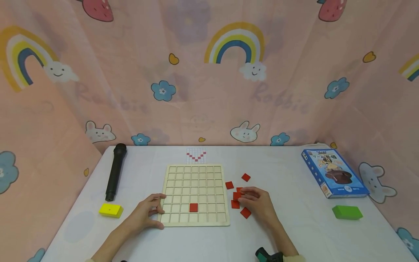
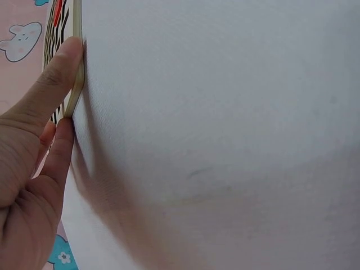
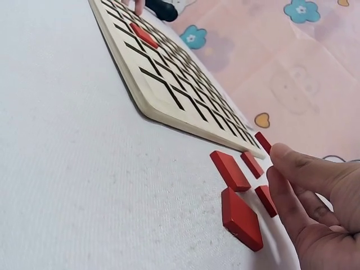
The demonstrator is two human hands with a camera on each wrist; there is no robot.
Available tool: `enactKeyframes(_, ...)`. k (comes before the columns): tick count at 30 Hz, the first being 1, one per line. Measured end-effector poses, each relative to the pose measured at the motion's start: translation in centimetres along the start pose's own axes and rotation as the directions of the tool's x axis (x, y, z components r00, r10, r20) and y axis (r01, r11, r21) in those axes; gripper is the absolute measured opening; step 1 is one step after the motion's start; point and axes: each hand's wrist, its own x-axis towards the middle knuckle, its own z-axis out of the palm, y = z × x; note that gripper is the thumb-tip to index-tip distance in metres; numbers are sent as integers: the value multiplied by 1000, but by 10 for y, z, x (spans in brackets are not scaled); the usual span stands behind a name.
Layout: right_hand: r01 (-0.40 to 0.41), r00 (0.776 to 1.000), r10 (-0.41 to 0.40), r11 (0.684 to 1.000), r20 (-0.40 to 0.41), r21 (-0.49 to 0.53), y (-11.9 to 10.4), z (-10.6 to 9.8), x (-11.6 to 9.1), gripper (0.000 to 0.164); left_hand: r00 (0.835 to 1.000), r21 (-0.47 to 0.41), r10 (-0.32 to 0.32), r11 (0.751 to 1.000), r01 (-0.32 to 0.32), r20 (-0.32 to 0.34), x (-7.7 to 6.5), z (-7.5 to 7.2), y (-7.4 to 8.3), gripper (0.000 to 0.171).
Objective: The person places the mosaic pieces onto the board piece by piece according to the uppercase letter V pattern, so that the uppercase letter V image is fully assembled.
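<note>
A pale wooden grid board (image 1: 194,217) lies on the white table, with one red square tile (image 1: 194,207) in a cell of a lower row. At the board's near left corner, my left hand (image 1: 145,213) holds the edge between thumb and fingers; the left wrist view shows two fingertips (image 2: 71,49) against its side. Right of the board, my right hand (image 1: 258,203) pinches a red tile (image 3: 262,141) between thumb and forefinger. Several loose red tiles (image 1: 245,213) lie around and beneath that hand.
A small pattern card (image 1: 196,155) lies behind the board. A black microphone (image 1: 116,173) and a yellow block (image 1: 111,210) are at the left. On the right are a blue box (image 1: 335,173) and a green block (image 1: 347,212). A pink printed curtain (image 1: 196,109) surrounds the table.
</note>
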Motion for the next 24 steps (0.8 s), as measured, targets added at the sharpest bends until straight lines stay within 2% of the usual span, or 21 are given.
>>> enactKeyframes(3, 5, 1000, -5, 1000, 12, 30, -1, 6, 2, 33, 1000, -8, -2, 1000, 2, -3, 0, 0, 1, 34)
enactKeyframes(15, 71, 997, -73, 997, 30, 42, -8, 29, 6, 28, 1000, -7, 6, 1000, -6, -1, 0, 0, 1, 34)
enactKeyframes(24, 111, 991, -117, 990, 68, 91, -15, 48, 6, 30, 1000, -3, 6, 1000, -6, -3, 0, 1, 0, 34)
